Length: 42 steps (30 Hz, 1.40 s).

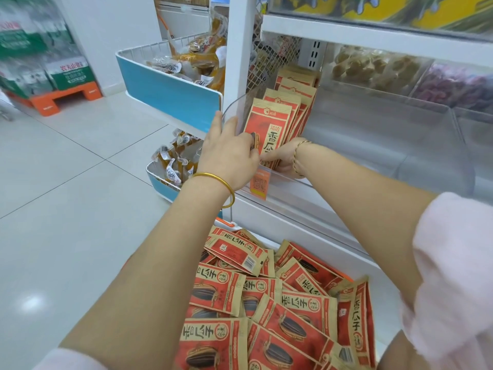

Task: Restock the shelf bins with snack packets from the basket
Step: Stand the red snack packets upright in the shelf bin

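A row of red and tan snack packets (pixel 269 126) stands upright in a clear shelf bin (pixel 346 145). My left hand (pixel 228 153) rests on the bin's front left corner, fingers curled against the face of the front packet. Reaching into the bin from the right, my right hand (pixel 282 158) grips the lower edge of the front packets. Below my arms, the basket (pixel 229 225) holds several more of the same packets (pixel 256 297), lying flat and overlapping; only an orange bit of its rim shows.
A blue and white wire rack (pixel 170 94) with yellow wrapped snacks hangs left of the shelf post, a second tier (pixel 162 180) below it. Clear bins with other snacks (pixel 373 68) sit further right. An orange price tag (pixel 260 184) hangs on the bin front. Tiled floor lies to the left.
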### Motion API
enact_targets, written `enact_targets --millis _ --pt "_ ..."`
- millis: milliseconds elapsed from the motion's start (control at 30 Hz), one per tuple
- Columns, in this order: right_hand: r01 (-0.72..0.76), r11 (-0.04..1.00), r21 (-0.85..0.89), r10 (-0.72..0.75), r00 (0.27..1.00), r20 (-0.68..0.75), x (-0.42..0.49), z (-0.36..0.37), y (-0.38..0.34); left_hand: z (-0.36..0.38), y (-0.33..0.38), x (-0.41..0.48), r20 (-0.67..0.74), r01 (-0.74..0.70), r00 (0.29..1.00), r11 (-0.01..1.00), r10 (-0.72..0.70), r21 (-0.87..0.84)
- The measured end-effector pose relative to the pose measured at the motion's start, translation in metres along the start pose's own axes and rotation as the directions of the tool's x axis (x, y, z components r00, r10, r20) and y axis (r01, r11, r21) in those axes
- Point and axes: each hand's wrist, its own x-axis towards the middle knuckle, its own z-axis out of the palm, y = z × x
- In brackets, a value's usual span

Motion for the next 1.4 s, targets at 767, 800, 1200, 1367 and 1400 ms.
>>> enact_targets --millis 767,800,1200,1367,1400 --pt "0.195 0.778 -0.598 0.011 0.946 0.323 -0.141 0.008 0.128 0.033 0.020 -0.089 0.721 -0.229 0.670 0.973 0.178 -0.028" --pt "0.192 0.693 -0.695 0.068 0.942 0.329 -0.128 0.019 0.148 0.042 0.021 -0.091 0.778 -0.244 0.611 0.970 0.150 0.004" --pt "0.193 0.621 -0.759 0.121 0.934 0.336 -0.088 0.079 0.242 0.053 0.033 -0.089 0.808 -0.328 0.575 0.941 0.125 0.088" --pt "0.218 0.690 -0.691 -0.002 0.954 0.299 -0.090 0.065 0.216 0.056 0.030 -0.089 0.800 -0.349 0.579 0.935 0.159 0.067" --pt "0.250 0.696 -0.673 -0.069 0.956 0.283 -0.093 0.059 0.204 0.056 0.029 -0.090 0.792 -0.342 0.588 0.938 0.163 0.060"
